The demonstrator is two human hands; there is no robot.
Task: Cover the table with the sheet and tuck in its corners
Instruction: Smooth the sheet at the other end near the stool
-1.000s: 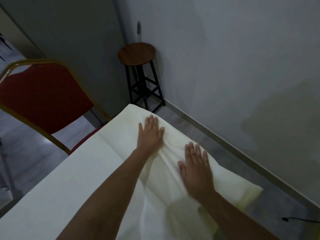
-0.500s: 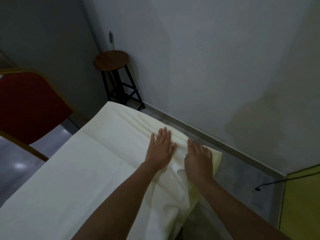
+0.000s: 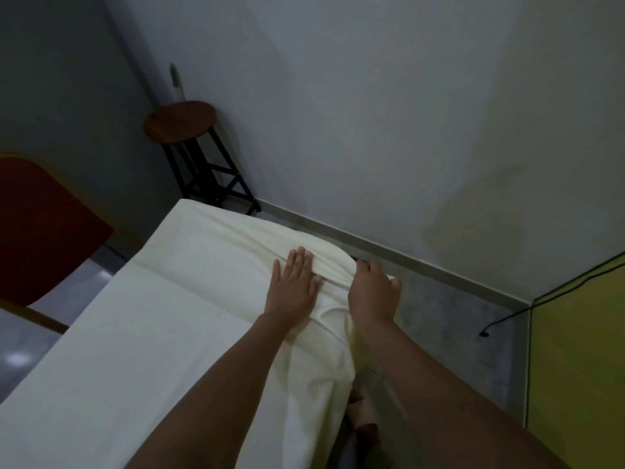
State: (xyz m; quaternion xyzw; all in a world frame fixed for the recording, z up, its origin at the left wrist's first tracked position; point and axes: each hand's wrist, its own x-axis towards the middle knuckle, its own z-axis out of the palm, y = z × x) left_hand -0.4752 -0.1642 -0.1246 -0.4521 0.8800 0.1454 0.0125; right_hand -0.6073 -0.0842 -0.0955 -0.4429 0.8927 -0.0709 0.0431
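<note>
Head view: the sheet (image 3: 142,333) already lies over the worktop, bunched at its right edge. Left hand (image 3: 292,289) is spread flat, pinning it; right hand (image 3: 373,292) curls over the edge, bunching cloth. Next, I'd judge, comes pushing it under. A second ago both palms lay flat. Stool (image 3: 181,121) stands far.

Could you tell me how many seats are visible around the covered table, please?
2: a round wooden stool in the far corner, and a red chair at the left edge. Others may be out of frame.
</note>
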